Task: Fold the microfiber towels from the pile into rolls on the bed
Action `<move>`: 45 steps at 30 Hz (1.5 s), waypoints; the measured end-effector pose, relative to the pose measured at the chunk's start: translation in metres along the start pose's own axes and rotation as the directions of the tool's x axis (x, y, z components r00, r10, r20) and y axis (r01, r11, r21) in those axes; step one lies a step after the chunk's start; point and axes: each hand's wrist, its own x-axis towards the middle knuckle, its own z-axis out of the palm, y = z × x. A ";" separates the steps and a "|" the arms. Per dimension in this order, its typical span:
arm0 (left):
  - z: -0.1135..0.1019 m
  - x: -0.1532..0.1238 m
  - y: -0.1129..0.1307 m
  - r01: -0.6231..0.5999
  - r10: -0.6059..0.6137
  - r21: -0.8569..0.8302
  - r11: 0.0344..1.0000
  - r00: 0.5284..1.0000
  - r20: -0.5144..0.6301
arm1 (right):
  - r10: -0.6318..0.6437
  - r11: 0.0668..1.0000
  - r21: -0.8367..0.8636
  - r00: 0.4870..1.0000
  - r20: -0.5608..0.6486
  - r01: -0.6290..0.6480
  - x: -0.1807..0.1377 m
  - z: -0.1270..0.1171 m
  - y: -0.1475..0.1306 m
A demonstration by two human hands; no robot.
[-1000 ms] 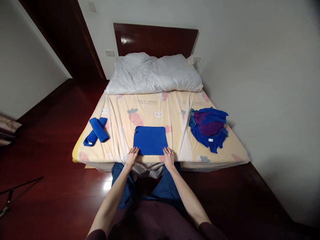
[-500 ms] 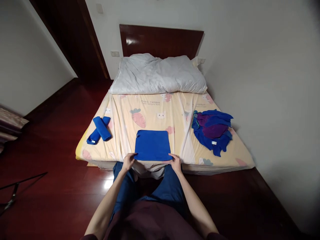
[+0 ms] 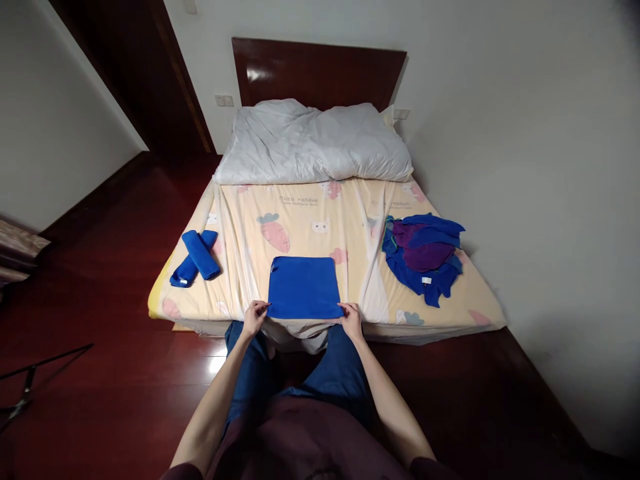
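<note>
A blue towel (image 3: 305, 287) lies flat in a near-square on the bed, close to its front edge. My left hand (image 3: 255, 317) pinches the towel's near left corner, and my right hand (image 3: 351, 319) pinches the near right corner. Two rolled blue towels (image 3: 201, 255) lie crossed, one over the other, on the bed's left side. On the right side sits a loose heap of blue and purple towels (image 3: 425, 257), with a white tag showing on it.
The bed (image 3: 310, 227) has a pale yellow printed sheet with some wrinkles. A folded white quilt (image 3: 320, 143) lies by the dark wooden headboard (image 3: 320, 73). A wall stands close on the right. A black metal stand (image 3: 30, 387) is on the floor at left.
My view has tilted and shifted slightly. Both hands stay at the towel's near corners, and the towel lies almost as before.
</note>
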 end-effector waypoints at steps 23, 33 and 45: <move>0.010 0.008 0.002 0.171 -0.175 -0.036 0.985 0.956 -0.237 | 0.111 0.991 -0.064 0.987 -0.119 -0.119 0.012 0.007 -0.007; 0.013 0.007 0.010 0.189 -0.170 0.039 0.981 0.944 -0.282 | 0.099 0.987 -0.108 0.982 -0.160 -0.117 0.012 0.006 -0.009; 0.011 0.007 0.035 -0.306 0.288 0.294 0.906 0.952 0.101 | -0.235 0.886 -0.379 0.963 0.131 0.268 -0.002 0.002 -0.050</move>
